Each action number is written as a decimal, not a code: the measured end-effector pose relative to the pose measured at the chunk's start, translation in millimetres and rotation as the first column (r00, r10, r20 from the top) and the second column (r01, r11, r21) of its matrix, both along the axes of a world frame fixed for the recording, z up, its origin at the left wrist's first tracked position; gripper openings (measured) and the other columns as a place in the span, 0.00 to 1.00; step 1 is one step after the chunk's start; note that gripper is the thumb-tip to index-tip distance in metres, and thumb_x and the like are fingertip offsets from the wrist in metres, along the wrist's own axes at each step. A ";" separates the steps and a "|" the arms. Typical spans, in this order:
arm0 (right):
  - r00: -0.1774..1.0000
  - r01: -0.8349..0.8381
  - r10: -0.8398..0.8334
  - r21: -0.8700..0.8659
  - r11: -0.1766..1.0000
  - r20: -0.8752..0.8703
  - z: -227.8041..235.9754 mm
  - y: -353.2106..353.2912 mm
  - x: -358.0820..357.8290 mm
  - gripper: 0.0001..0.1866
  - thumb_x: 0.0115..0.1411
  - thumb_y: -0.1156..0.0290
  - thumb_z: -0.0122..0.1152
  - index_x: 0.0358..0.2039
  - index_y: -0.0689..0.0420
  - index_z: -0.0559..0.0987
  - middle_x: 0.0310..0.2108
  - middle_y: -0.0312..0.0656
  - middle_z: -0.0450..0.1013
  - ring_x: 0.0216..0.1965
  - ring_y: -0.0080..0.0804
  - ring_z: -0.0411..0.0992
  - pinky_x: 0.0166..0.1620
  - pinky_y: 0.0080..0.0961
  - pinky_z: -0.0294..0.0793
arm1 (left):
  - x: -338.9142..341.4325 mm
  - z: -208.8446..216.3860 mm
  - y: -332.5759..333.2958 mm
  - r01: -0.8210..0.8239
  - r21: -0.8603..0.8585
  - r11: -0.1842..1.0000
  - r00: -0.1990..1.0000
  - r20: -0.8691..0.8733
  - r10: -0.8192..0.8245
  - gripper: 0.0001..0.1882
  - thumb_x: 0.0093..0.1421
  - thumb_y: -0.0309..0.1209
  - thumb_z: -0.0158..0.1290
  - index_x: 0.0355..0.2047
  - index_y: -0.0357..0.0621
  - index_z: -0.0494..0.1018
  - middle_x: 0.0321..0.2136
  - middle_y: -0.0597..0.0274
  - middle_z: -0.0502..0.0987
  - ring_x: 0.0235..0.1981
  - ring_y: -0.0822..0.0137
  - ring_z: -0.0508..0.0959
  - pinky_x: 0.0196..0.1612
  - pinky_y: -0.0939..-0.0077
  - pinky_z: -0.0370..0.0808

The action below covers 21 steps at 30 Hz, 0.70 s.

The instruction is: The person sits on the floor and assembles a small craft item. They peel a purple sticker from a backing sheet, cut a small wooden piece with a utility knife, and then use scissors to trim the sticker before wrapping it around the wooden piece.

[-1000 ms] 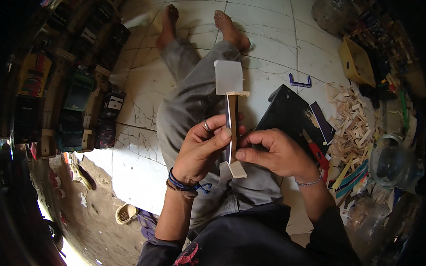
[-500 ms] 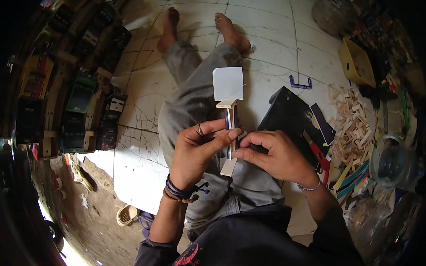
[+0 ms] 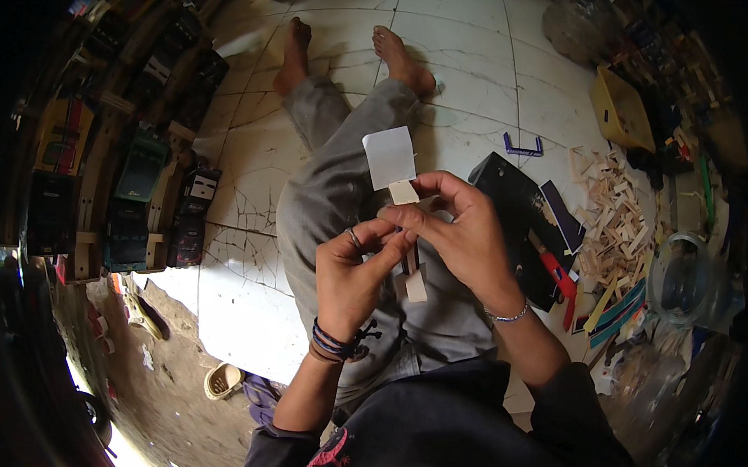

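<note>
Over my lap, both hands grip a small U-shaped wooden piece [image 3: 416,286] with pale flat ends and a dark strip along its long side. My left hand [image 3: 352,270] pinches its middle between thumb and fingers. My right hand [image 3: 461,228] is closed near the far end, thumb and fingers pressed on the piece, close to the left fingertips. A white square of paper [image 3: 391,157] shows just past that far end; I cannot tell whether it is attached. The fingers hide most of the strip.
On the floor to the right are a black board [image 3: 507,189], a red-handled knife [image 3: 558,274], a purple U-shaped piece [image 3: 523,146] and a heap of wooden pieces [image 3: 614,213]. A yellow basin [image 3: 621,110] stands farther back. Model truck-like boxes [image 3: 137,163] line the left.
My right hand has moved from the near part of the wooden piece up to its far end. The piece and the white paper have tilted.
</note>
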State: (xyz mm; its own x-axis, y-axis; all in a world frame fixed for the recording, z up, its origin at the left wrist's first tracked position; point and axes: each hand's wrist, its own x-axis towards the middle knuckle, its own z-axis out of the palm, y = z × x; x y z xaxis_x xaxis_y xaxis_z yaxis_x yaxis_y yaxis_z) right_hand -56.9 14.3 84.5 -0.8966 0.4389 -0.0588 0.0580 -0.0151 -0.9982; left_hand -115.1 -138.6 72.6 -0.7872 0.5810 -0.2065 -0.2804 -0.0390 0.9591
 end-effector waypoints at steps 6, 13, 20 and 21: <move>0.999 0.004 0.005 -0.239 0.971 0.040 -1.2 -1.4 -4.8 0.14 0.63 0.77 0.66 0.47 0.67 0.78 0.40 0.44 0.82 0.36 0.20 0.78 0.41 0.18 0.78 | 7.2 -5.1 -0.2 -0.073 -0.023 0.997 0.997 -0.024 0.073 0.14 0.63 0.20 0.61 0.49 0.28 0.78 0.41 0.55 0.84 0.43 0.70 0.83 0.50 0.78 0.78; 1.000 -0.022 0.018 -0.343 0.939 -0.013 -8.5 -1.9 -7.8 0.14 0.65 0.79 0.62 0.50 0.68 0.77 0.42 0.46 0.81 0.40 0.23 0.79 0.43 0.19 0.78 | 7.2 -7.1 -0.2 -0.115 -0.014 0.993 0.993 -0.029 0.114 0.17 0.62 0.23 0.63 0.50 0.29 0.79 0.38 0.60 0.84 0.41 0.76 0.80 0.46 0.81 0.76; 0.999 -0.052 0.048 -0.357 0.933 -0.019 -4.7 -2.3 -7.4 0.14 0.66 0.77 0.61 0.51 0.68 0.77 0.43 0.45 0.81 0.41 0.22 0.78 0.45 0.20 0.77 | 9.5 -5.8 0.3 -0.137 -0.014 0.990 0.990 -0.048 0.136 0.16 0.62 0.24 0.62 0.49 0.30 0.79 0.38 0.61 0.84 0.41 0.77 0.80 0.46 0.81 0.76; 0.998 -0.057 0.052 -0.347 0.936 -0.024 -4.6 -2.3 -7.7 0.14 0.66 0.77 0.60 0.51 0.68 0.77 0.43 0.45 0.81 0.41 0.22 0.78 0.45 0.19 0.77 | 9.8 -5.7 0.3 -0.141 -0.039 0.989 0.989 -0.045 0.139 0.15 0.63 0.24 0.62 0.49 0.30 0.79 0.38 0.61 0.84 0.41 0.77 0.81 0.47 0.81 0.76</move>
